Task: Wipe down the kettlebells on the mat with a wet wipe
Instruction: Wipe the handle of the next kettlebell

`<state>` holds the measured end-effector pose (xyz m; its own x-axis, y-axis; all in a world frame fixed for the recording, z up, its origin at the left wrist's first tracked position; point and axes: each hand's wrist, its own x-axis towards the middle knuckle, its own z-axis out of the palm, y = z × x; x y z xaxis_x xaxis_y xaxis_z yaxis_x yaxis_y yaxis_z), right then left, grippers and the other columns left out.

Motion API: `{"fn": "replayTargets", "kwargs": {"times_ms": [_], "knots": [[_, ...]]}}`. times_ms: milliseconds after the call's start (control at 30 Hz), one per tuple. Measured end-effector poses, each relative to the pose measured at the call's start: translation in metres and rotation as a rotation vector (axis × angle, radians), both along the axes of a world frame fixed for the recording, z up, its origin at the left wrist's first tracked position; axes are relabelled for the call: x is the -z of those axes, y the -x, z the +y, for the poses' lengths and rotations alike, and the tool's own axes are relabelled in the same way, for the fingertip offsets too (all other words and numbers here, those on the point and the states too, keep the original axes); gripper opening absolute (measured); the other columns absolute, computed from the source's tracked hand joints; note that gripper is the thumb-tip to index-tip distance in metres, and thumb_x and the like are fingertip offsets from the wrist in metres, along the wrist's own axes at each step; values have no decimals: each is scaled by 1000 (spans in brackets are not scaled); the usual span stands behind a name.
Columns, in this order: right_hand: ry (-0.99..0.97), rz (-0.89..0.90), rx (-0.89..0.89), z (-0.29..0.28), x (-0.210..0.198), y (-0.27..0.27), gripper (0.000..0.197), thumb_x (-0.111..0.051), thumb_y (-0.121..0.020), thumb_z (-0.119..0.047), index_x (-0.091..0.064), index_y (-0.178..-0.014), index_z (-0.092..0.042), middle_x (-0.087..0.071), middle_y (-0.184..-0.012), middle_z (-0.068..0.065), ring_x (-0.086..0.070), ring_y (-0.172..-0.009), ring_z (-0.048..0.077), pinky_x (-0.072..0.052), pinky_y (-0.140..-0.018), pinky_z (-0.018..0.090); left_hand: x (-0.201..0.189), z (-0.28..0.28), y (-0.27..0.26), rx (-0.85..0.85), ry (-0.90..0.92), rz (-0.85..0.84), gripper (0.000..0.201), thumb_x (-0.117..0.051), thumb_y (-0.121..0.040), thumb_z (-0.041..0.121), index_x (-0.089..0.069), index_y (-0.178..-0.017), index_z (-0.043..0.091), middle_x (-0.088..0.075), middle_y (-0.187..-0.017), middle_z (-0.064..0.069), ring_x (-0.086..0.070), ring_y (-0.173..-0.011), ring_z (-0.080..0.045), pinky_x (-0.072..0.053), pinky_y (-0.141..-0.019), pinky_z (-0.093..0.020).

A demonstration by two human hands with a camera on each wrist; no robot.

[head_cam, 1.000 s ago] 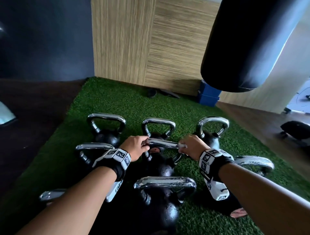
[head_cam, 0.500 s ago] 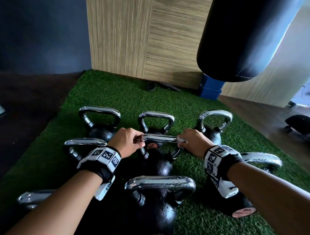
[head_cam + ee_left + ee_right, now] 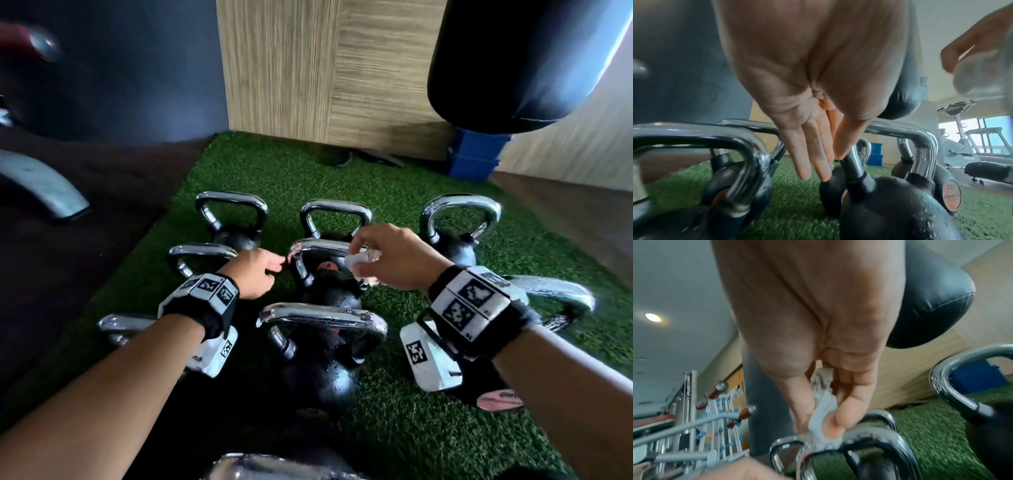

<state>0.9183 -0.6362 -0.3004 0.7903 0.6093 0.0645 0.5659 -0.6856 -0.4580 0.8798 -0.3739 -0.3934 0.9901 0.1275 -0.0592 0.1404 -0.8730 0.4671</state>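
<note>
My right hand (image 3: 394,260) pinches crumpled white wet wipe (image 3: 359,262) at middle kettlebell (image 3: 329,287), black w/ wet chrome handle; left hand (image 3: 255,274) fingers straight, empty.

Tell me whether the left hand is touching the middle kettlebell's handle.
Touching. Left wrist view: the left hand's straight fingertips rest against the middle kettlebell's chrome handle.

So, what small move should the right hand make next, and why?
Probably lower the wet wipe back onto the middle kettlebell's chrome handle and rub along it: the right hand pinches the wipe just above that bar, and the left hand is open beside it.
</note>
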Motion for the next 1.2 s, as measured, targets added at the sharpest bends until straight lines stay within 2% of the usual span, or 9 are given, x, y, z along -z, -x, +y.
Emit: {"fn": "replayTargets", "kwargs": {"times_ms": [167, 267, 333, 467, 633, 800, 967, 1100, 1200], "knots": [[-157, 157, -36, -15, -11, 21, 10, -81, -77, -20, -74, -83, -20, -73, -88, -4, -70, -80, 14, -57, -67, 30, 2, 2, 39, -58, 152, 139, 52, -59, -86, -13, -67, -129, 15, -72, -121, -4, -70, -92, -14, -57, -75, -22], [-373, 301, 9, -16, -7, 34, 5, -78, -78, -10, -74, -77, -13, -77, -78, 3, -73, -64, 9, -60, -57, 24, 5, -7, 66, -47, 259, 236, 44, -68, -78, -18, -71, -106, 16, -75, -101, -1, -68, -79, -11, -48, -61, -21], [-418, 332, 23, -16, -2, 38, 3, -78, -79, -11, -75, -78, -13, -77, -76, 5, -73, -60, 11, -61, -56, 26, 13, -15, 80, -32, 204, 344, 43, -84, -69, -6, -67, -94, 25, -75, -81, 17, -70, -77, 4, -51, -63, -13], [-416, 310, -8, -21, 9, 43, 20, -78, -82, -39, -78, -79, -19, -78, -84, -1, -74, -77, 17, -62, -72, 37, 30, -30, 95, -30, 237, 422, 85, -97, -61, 24, -54, -134, 28, -65, -131, 9, -64, -118, -13, -52, -104, -33], [-493, 210, -22, -26, 19, 56, 13, -78, -83, -29, -79, -73, -22, -70, -67, -25, -65, -67, -9, -44, -50, 7, 39, -41, 100, -56, 32, 401, 110, -82, -42, 79, -45, -140, 44, -45, -145, 18, -49, -129, -6, -42, -112, -29], [-556, 72, 8, -21, 19, 71, 4, -81, -79, -24, -77, -80, -22, -71, -69, -13, -63, -71, -7, -50, -59, 10, 48, -41, 103, -106, -43, 303, 121, -81, -32, 84, -42, -135, 36, -54, -132, 13, -53, -121, -10, -44, -105, -26], [-493, -57, -81, -17, 19, 81, 12, -82, -74, -5, -78, -76, -16, -56, -61, -28, -57, -67, -24, -41, -57, -2, 64, -43, 98, -144, 105, 108, 106, -80, -31, 88, -58, -124, 43, -57, -110, 35, -56, -111, 10, -43, -98, -11], [-375, -189, -1, -7, 29, 82, 11, -76, -78, -4, -78, -78, -15, -71, -79, -9, -68, -74, 3, -57, -72, 24, 73, -40, 92, -105, 130, 90, 106, -79, -28, 89, -54, -124, 49, -54, -119, 30, -54, -113, 6, -40, -97, -9], [-230, -197, -35, 3, 36, 78, 17, -71, -83, -6, -77, -80, -22, -66, -82, -6, -62, -71, 2, -45, -65, 5, 77, -37, 92, -62, 177, 123, 99, -83, -34, 85, -47, -123, 61, -52, -129, 27, -52, -122, 0, -46, -107, -23]]}}
